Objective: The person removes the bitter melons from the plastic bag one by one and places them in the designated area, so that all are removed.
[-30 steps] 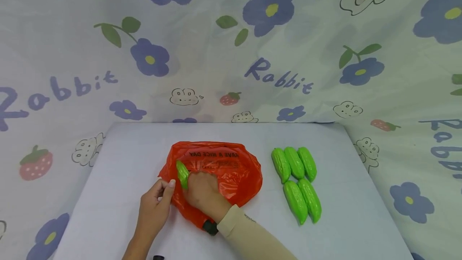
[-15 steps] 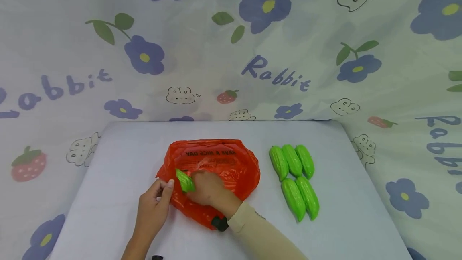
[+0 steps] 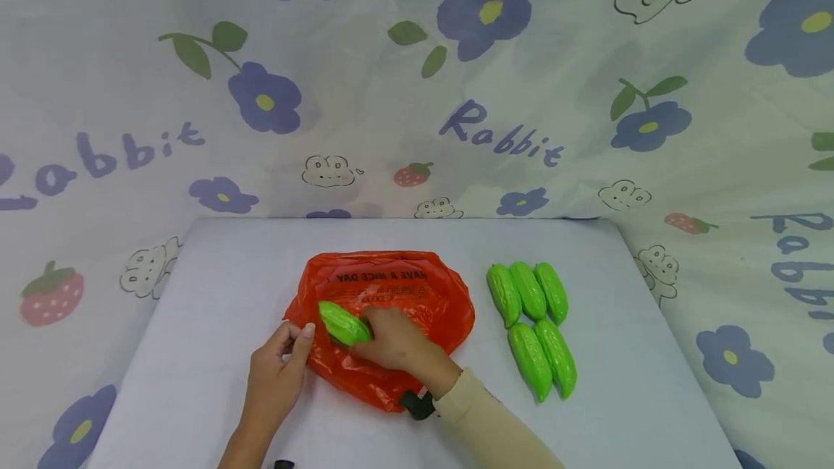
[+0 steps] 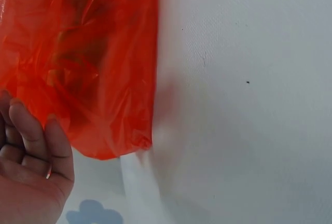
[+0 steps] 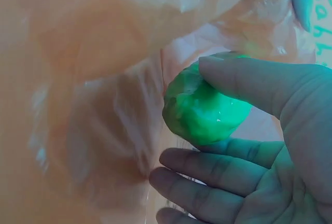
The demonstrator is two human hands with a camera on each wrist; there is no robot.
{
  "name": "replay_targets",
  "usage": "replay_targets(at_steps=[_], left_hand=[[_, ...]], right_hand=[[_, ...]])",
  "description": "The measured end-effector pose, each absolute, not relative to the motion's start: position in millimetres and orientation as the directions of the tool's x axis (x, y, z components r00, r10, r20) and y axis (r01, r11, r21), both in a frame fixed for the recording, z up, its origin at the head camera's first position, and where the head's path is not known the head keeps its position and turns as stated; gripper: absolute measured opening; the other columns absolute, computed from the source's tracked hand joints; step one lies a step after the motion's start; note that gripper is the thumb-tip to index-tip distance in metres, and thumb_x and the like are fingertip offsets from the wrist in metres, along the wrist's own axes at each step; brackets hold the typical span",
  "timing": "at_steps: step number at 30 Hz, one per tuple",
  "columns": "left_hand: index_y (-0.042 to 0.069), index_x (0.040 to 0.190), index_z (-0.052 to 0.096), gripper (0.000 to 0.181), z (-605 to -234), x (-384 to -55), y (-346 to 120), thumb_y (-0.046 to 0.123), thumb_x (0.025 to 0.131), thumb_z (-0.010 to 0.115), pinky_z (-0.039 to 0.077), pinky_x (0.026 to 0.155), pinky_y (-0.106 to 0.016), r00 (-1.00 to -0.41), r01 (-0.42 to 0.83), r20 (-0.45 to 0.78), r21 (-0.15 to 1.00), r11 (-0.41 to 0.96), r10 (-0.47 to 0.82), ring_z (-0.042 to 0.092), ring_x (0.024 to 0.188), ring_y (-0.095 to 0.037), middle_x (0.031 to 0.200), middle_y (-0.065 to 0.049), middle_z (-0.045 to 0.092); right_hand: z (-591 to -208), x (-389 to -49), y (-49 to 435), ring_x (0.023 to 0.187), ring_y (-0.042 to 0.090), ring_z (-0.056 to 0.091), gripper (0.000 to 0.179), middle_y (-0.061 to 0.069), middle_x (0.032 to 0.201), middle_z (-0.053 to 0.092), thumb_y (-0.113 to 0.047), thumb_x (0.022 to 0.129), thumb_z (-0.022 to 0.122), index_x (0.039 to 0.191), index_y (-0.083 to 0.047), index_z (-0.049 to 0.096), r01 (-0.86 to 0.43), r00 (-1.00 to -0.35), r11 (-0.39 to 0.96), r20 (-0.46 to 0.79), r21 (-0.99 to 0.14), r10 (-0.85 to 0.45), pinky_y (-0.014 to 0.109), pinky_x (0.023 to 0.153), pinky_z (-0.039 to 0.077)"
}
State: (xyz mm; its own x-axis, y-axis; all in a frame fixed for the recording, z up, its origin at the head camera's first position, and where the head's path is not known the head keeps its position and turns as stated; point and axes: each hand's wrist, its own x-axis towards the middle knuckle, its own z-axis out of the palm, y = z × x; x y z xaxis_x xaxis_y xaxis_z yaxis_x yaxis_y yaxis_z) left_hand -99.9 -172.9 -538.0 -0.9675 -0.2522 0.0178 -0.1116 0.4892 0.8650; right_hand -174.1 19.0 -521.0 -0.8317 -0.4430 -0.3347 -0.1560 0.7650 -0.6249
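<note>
A red plastic bag (image 3: 449,310) lies with its mouth open in the middle of the white table, printed lettering showing on its inner back wall. My left hand (image 3: 276,368) pinches the bag's left edge between thumb and fingers. Over the bag's mouth, my right hand (image 3: 397,339) grips a bumpy green bitter melon (image 3: 343,323), its free end pointing left toward the left hand. The right wrist view shows the thumb on top of the bitter melon (image 5: 207,105) and the fingers below. A dark shape shows through the bag (image 4: 114,68) in the left wrist view.
To the right of the bag, several more bitter melons (image 3: 531,292) lie in two rows on the table (image 3: 625,353). A patterned cloth (image 3: 365,114) hangs behind and around the table. A black wrist camera (image 3: 417,405) sits at the right cuff.
My right hand has shifted to the right, and the bitter melon in it has tilted from steep to flatter, with more of it showing. The left hand stays at the bag's edge.
</note>
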Motion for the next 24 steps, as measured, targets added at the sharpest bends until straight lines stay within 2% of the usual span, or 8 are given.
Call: replay_targets(at_steps=[10,24], left_hand=[[0.012,0.089,0.059,0.027,-536,-99,-174,0.031,0.109,0.06,0.053,0.066,-0.023,-0.966,-0.089,0.045,0.866,0.491,-0.254,0.063,0.088,-0.018,0.081,0.004,0.063],[0.012,0.088,0.058,0.028,-534,-100,-173,0.031,0.108,0.061,0.052,0.065,-0.023,-0.966,-0.096,0.041,0.861,0.499,-0.257,0.061,0.087,-0.016,0.08,0.003,0.062]], right_hand=[[-519,-173,44,0.08,0.009,0.059,0.035,-0.008,0.093,0.064,-0.026,0.09,0.085,0.115,-0.011,0.066,-0.142,-0.832,0.725,-0.315,-0.674,-0.456,0.024,0.07,0.055],[-507,-168,69,0.083,0.009,0.059,0.037,-0.009,0.094,0.063,-0.026,0.09,0.086,0.118,-0.012,0.066,-0.152,-0.862,0.73,-0.272,-0.667,-0.428,0.024,0.072,0.054]])
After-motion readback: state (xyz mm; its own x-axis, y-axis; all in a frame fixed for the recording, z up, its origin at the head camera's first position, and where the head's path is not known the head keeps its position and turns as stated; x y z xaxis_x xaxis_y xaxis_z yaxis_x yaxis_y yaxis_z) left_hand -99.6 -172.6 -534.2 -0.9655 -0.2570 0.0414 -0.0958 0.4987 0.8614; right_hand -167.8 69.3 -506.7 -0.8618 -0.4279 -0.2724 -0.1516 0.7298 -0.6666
